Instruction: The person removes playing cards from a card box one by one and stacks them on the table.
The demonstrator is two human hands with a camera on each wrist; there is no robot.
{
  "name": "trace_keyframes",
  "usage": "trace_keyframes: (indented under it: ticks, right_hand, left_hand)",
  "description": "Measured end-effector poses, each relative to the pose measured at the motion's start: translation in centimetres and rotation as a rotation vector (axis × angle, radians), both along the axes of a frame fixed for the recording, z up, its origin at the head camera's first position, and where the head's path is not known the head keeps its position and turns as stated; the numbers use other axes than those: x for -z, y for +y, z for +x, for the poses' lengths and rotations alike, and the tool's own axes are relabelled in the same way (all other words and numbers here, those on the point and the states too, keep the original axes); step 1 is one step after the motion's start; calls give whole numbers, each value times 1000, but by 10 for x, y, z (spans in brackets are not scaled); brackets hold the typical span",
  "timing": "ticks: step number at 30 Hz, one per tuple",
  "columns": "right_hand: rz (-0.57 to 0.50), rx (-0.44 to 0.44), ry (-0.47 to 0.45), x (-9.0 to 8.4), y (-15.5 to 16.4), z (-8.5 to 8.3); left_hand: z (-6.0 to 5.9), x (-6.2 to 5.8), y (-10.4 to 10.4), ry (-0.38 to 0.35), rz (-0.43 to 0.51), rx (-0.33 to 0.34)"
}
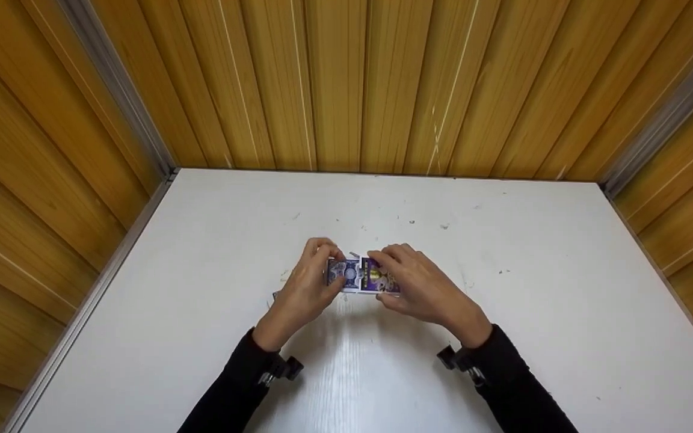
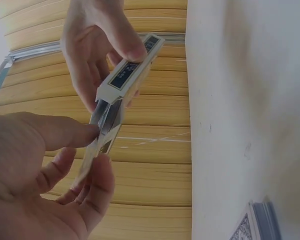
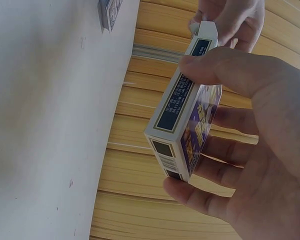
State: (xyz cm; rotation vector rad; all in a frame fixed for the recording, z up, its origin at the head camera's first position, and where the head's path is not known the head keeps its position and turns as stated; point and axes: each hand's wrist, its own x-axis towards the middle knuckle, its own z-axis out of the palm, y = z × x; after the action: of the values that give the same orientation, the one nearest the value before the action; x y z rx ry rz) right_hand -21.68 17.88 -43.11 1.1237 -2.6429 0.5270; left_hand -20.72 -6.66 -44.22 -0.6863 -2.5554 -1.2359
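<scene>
Two hands meet over a white table (image 1: pixel 202 337), sharing one purple card box (image 1: pixel 376 276) held just above the tabletop at its middle. Nearest the camera, black sleeves and wrist-mounted cameras frame the scene; beyond them the right hand (image 1: pixel 425 288) clamps the box, thumb curled along its narrow printed side and fingers curled under the purple face, as the right wrist view (image 3: pixel 182 125) shows. The box's long axis runs left to right across the person, its closed end in the right hand and its open mouth pointing towards the left hand (image 1: pixel 307 282). At that mouth the left hand's thumb and fingers (image 2: pixel 65 135) are pinched together on a thin stack of playing cards (image 2: pixel 106 125), which sits partly inside the box, blue backs showing between the two hands in the head view (image 1: pixel 346 273). The cards lie in line with the box, so any sliding looks set to follow that same left-right axis, and the left hand is the nearer one to the cards. To the left of the box, a second small stack of cards (image 2: pixel 255 225) lies flat on the table, apart from both hands. Behind the box, wood-panelled walls (image 1: pixel 346 84) close off the table's far edge.
</scene>
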Motion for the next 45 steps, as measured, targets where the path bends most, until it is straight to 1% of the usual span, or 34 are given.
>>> trace_keyframes:
  ticks: [5, 9, 13, 16, 20, 22, 24, 28, 30, 32, 35, 38, 42, 45]
  right_hand:
    - [5, -8, -1, 0, -1, 0]
    - [13, -10, 0, 1, 0, -1]
    - [19, -19, 17, 3, 0, -1]
    - [19, -23, 13, 3, 0, 0]
    - [21, -5, -19, 3, 2, 0]
    - [26, 6, -26, 2, 2, 0]
    - [29, 17, -28, 2, 3, 1]
    - [35, 35, -36, 1, 5, 2]
    - [37, 45, -40, 1, 6, 2]
    - [42, 54, -44, 0, 7, 2]
    - [48, 63, -45, 0, 7, 2]
    - [48, 64, -46, -1, 7, 2]
    - [44, 55, -41, -1, 7, 2]
    - [40, 48, -35, 0, 6, 2]
  left_hand:
    - [2, 2, -3, 147, -156, 71]
    - [2, 4, -5, 241, -264, 133]
    - [1, 5, -6, 333, -353, 161]
    - [1, 4, -8, 373, -389, 157]
    - [3, -2, -14, 372, -400, 148]
    - [5, -7, -18, 351, -422, 143]
    - [7, -13, -22, 311, -452, 138]
    - [10, -23, -30, 177, -491, 113]
    - [11, -26, -34, 114, -485, 90]
    - [11, -28, -38, 72, -475, 62]
    - [10, -28, -43, 37, -453, 25]
    - [8, -25, -46, -26, -457, -14]
    - [4, -19, -48, -158, -494, -55]
    - [2, -14, -50, -247, -527, -73]
